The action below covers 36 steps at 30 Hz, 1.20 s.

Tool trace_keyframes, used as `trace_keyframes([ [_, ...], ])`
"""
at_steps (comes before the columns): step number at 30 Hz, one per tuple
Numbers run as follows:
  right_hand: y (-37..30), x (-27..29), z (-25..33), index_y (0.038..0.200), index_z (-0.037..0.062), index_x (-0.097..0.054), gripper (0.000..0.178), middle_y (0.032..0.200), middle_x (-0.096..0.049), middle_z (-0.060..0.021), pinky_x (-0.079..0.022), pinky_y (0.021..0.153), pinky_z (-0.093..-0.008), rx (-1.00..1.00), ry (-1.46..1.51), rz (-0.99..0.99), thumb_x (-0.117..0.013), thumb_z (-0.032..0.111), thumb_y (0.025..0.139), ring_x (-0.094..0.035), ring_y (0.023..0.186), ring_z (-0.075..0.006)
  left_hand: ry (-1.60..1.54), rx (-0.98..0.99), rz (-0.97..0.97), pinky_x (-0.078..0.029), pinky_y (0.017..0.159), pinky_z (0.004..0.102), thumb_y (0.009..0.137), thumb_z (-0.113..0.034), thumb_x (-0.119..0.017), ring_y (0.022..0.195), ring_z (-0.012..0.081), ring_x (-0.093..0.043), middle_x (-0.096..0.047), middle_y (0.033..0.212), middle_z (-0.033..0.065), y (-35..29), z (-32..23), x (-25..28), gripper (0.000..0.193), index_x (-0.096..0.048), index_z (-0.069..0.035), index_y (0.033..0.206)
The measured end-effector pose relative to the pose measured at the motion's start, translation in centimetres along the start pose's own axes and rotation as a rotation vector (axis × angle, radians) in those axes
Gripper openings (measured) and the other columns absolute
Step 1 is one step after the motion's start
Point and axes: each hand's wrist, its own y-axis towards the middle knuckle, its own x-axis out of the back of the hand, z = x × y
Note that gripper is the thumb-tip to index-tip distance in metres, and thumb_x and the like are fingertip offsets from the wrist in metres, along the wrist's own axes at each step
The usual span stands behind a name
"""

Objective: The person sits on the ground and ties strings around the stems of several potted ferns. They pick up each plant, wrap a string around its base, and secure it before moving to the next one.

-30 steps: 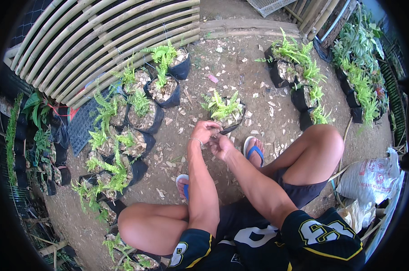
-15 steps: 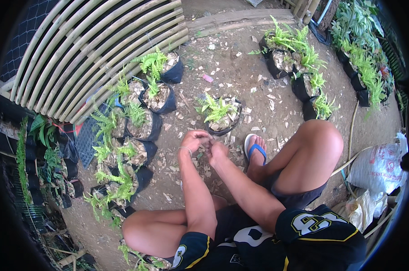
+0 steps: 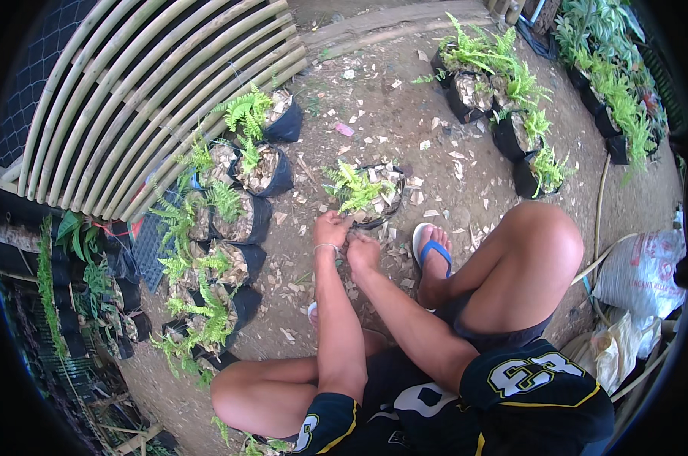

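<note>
A fern [image 3: 351, 186] grows in a black plastic grow bag [image 3: 372, 224] filled with pale wood chips, standing on the soil in front of me. My left hand [image 3: 330, 229] is at the bag's near left side, fingers pinched together close to its rim. Whether they touch the bag, I cannot tell. Just below and to the right, my right hand [image 3: 362, 252] is closed, its fingers curled toward the left hand. Anything held in either hand is too small or hidden to make out. To the right of the bag is my foot in a blue-strapped flip-flop [image 3: 435, 257].
More bagged ferns stand in a cluster at left [image 3: 241, 216] and a row at right [image 3: 515, 137]. A slatted bamboo bench [image 3: 154, 99] fills the upper left. A full white sack [image 3: 640, 273] lies at the far right beside a hose [image 3: 598, 197]. Wood chips litter the soil.
Both hands were together just in front of the bag. The left hand has moved up to the bag's near edge, and the hands are slightly farther apart. The view has shifted a little.
</note>
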Motion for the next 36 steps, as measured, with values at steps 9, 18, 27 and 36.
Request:
trace_keyframes([
  [9, -0.6, 0.5, 0.3, 0.112, 0.0053, -0.079, 0.024, 0.093, -0.077, -0.0213, -0.055, 0.077, -0.041, 0.288, -0.491, -0.075, -0.069, 0.015, 0.092, -0.074, 0.08, -0.0288, -0.02, 0.024, -0.016, -0.055, 0.069, 0.0307, 0.08, -0.014, -0.084, 0.078, 0.0165, -0.07, -0.077, 0.094, 0.0119, -0.3, -0.4, 0.5, 0.031, -0.074, 0.004, 0.104],
  [18, 0.1, 0.9, 0.0, 0.108, 0.0023, -0.078, 0.022, 0.096, -0.076, -0.0223, -0.055, 0.08, -0.0436, 0.433, -0.527, -0.087, -0.07, 0.016, 0.092, -0.074, 0.086, -0.0376, -0.098, 0.023, 0.002, -0.053, 0.064, 0.0275, 0.081, -0.009, -0.083, 0.073, 0.0135, -0.068, -0.075, 0.089, 0.0094, -1.1, -1.4, 0.3, 0.027, -0.073, 0.005, 0.102],
  [27, 0.9, 1.5, -0.4, 0.102, 0.0009, -0.078, 0.018, 0.086, -0.076, -0.0192, -0.055, 0.074, -0.0397, 0.457, -0.443, -0.131, -0.072, 0.016, 0.094, -0.073, 0.077, -0.0265, -0.21, 0.091, 0.075, -0.052, 0.062, 0.0259, 0.084, -0.005, -0.081, 0.072, 0.0139, -0.069, -0.074, 0.085, 0.0089, -1.8, -1.9, 0.3, 0.02, -0.071, 0.005, 0.099],
  [36, 1.7, 2.0, -0.4, 0.098, 0.0004, -0.078, 0.017, 0.078, -0.075, -0.015, -0.053, 0.068, -0.0379, 0.476, -0.415, -0.104, -0.072, 0.016, 0.093, -0.069, 0.068, -0.0203, -0.28, 0.17, 0.106, -0.05, 0.056, 0.0259, 0.085, -0.005, -0.08, 0.065, 0.012, -0.065, -0.074, 0.081, 0.0086, -1.5, -1.2, 0.5, 0.023, -0.071, 0.006, 0.102],
])
